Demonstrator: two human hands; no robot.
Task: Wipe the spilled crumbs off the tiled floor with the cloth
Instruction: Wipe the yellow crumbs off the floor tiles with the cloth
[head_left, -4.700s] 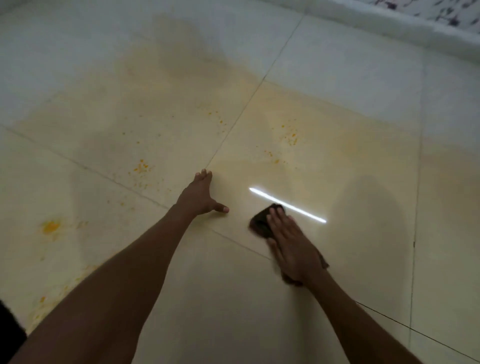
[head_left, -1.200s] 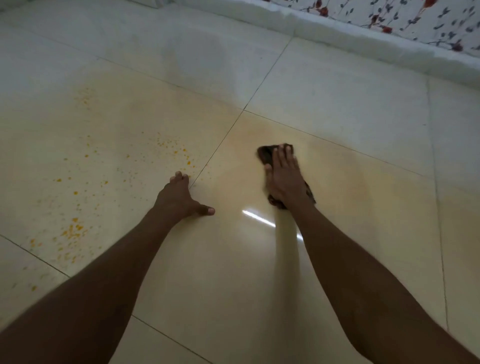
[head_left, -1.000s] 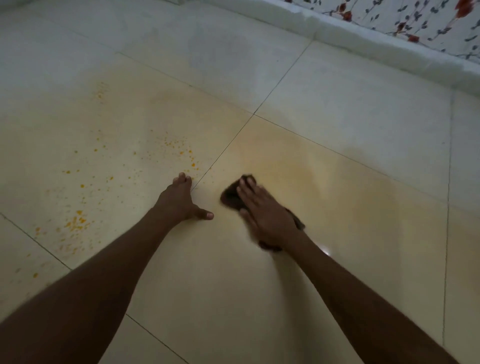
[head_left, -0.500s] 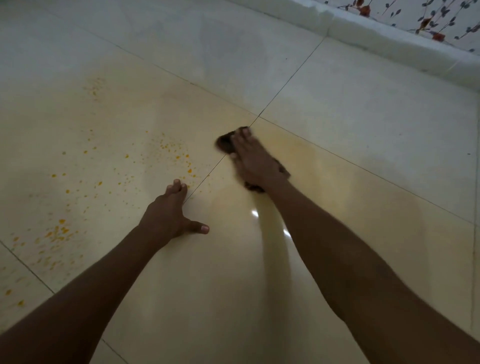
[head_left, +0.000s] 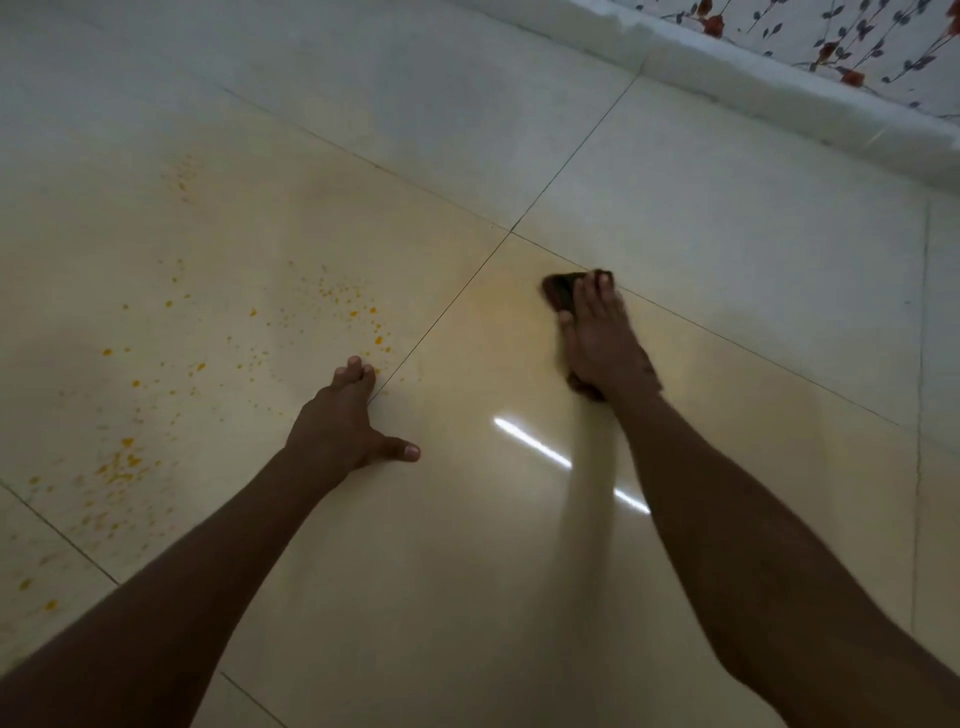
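Beyond and to the left of our left hand (head_left: 345, 421), whose straight fingers lie flat on the tiled floor (head_left: 467, 597) with the thumb spread, orange crumbs (head_left: 343, 304) speckle the tile, some cut off at the frame's left edge. Right of those fingers, well apart, our right hand (head_left: 602, 340) presses the dark cloth (head_left: 560, 291) flat with extended fingers. Most of the cloth is hidden under the palm, only its blurred far end and a scrap near the wrist showing.
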